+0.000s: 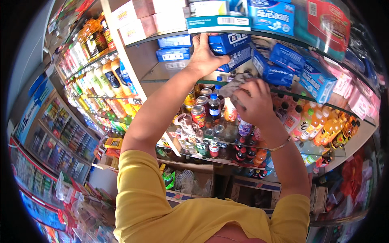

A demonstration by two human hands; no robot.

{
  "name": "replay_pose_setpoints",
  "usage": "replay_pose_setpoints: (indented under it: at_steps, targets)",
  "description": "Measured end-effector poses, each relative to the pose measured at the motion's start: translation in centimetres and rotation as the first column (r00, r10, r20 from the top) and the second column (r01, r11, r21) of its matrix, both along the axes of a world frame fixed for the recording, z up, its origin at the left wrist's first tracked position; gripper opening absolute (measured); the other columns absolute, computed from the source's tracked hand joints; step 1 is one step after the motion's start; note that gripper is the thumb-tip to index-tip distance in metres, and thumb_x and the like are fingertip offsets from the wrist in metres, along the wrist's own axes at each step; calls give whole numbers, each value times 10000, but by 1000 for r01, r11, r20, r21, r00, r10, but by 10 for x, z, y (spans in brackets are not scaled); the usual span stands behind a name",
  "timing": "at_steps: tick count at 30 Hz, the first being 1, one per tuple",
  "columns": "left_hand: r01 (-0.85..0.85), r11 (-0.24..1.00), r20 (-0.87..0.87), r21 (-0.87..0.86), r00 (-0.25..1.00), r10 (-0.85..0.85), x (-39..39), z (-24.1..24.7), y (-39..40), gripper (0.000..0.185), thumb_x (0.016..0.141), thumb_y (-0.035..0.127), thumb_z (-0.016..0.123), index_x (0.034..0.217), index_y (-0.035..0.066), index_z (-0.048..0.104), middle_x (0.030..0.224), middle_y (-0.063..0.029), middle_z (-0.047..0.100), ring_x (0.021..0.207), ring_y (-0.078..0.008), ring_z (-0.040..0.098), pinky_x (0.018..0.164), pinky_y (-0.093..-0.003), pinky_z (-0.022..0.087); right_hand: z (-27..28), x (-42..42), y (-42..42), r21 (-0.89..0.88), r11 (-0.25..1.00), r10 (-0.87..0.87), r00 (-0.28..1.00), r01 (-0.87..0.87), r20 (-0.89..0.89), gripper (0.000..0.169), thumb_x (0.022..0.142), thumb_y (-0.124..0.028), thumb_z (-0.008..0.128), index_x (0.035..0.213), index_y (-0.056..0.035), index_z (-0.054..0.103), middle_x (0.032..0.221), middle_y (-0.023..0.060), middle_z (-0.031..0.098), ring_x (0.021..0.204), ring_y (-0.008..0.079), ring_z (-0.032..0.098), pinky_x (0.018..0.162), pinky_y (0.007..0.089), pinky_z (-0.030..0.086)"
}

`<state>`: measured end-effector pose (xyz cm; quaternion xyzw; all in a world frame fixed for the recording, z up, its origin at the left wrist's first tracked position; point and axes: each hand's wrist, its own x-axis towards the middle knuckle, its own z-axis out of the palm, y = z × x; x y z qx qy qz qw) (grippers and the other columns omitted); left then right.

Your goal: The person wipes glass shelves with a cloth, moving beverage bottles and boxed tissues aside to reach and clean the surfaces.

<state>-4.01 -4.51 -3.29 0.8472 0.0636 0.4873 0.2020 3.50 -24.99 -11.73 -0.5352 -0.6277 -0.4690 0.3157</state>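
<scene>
My left hand (206,57) reaches up to a glass shelf. Its fingers and thumb are spread around the left end of a stack of dark blue packs (232,42), which sits tilted under the shelf above. Lower and to the right, my right hand (256,98) holds a crumpled grey cloth (235,85) by the shelf's front edge. Two more blue packs (173,54) lie stacked to the left of my left hand. On the other side, several blue packs (281,65) lean loosely against one another. Part of the left fingers is hidden behind the packs.
Below stand drink cans (198,115), a dark bottle with a blue cap (214,104) and a second crumpled cloth (188,126). Juice bottles (331,127) fill the right side. Boxed goods (218,24) line the upper shelf. Open cartons (255,191) stand beneath; drink coolers (60,130) are at left.
</scene>
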Motion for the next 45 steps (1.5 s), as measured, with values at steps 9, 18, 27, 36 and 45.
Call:
replay_pose_setpoints:
  at_steps: [9,18,27,36,45]
  targets:
    - [112,994,-166,-3,980,-111,-119,8,109,803,708,-25,755,1382,160,360,1312,-66,449,1248,-227,464,1068,-379,407,-1,0,4,13,1000,-5,1000,5,1,219,661,-105,687,880,-113,680,972,37,559,976,293,544,849,446,448]
    - [117,991,-152,-63,980,-125,-132,9,139,812,712,-53,736,1407,149,367,1316,-62,464,1236,-216,474,1074,-362,393,1,0,3,-13,1000,-10,1000,10,-11,232,639,-91,674,871,-104,674,970,48,564,981,306,555,845,449,453]
    - [-463,886,28,25,886,462,-134,1,122,838,639,84,738,1366,-38,338,1302,-237,415,1276,-383,397,1115,-395,345,2,-6,2,-12,999,-46,998,45,-33,264,626,-78,665,888,-107,676,971,49,563,985,308,552,872,453,450]
    - [-585,628,134,513,777,615,-124,-27,50,722,726,364,824,1369,402,499,1501,-143,270,1372,-433,241,1108,-565,210,2,-7,3,-24,999,-49,997,48,-60,268,610,-64,671,877,-93,677,958,58,560,995,309,546,874,448,444]
    - [-672,593,209,444,721,661,-126,-16,114,773,660,374,865,1318,227,485,1409,-117,375,1314,-394,326,1081,-504,279,3,-10,2,-40,998,-57,996,55,-62,271,620,-66,670,890,-90,666,957,63,556,993,311,542,869,447,443]
